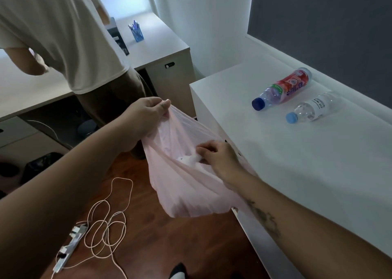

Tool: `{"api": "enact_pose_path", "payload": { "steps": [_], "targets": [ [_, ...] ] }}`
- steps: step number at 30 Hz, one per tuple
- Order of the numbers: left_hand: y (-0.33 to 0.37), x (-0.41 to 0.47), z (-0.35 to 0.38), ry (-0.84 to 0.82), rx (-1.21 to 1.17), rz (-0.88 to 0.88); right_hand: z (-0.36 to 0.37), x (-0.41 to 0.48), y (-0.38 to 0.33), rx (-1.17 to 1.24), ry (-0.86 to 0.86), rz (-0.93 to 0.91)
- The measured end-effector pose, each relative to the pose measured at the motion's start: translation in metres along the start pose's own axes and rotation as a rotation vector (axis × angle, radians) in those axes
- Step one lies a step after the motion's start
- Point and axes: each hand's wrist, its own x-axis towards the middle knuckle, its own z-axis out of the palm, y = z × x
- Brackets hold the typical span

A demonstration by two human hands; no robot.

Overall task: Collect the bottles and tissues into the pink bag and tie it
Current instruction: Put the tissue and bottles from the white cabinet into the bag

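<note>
Two bottles lie on their sides near the far edge of the white desk (297, 168): the red-labelled bottle (285, 89) and the clear bottle (315, 108). They sit just apart, long axes diagonal, blue caps pointing toward the desk's left corner. Beside that corner, over the wooden floor (169, 247), the left hand (146, 113) pinches the rim of the pink bag (191, 194). The right hand (218, 154), at the bag's mouth, grips a white tissue (188, 160). A looped cable (106, 215) lies on the floor.

The bag (191, 185) hangs just left of the tabletop (297, 162), over the floor (169, 247), with the left grip (148, 113) at its far rim and the right grip (218, 155) on a tissue (188, 159) in its mouth. At the tabletop's far right, the far bottle (282, 90) lies just behind the near bottle (311, 108). A cable (106, 232) lies on the floor left of the bag.
</note>
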Motion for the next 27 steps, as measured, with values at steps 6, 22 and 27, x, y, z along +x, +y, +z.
{"api": "enact_pose_path", "payload": {
  "steps": [6,22,27],
  "targets": [
    [0.007,0.002,-0.004,0.052,0.022,0.000,-0.011,0.005,-0.019,-0.518,-0.261,0.037],
    [0.069,0.077,-0.065,0.218,0.115,0.185,-0.227,0.059,-0.010,-1.539,0.335,0.062],
    [0.118,0.089,-0.079,0.298,0.126,0.244,-0.244,0.043,-0.002,-1.637,0.431,-0.107]
  ]
}}
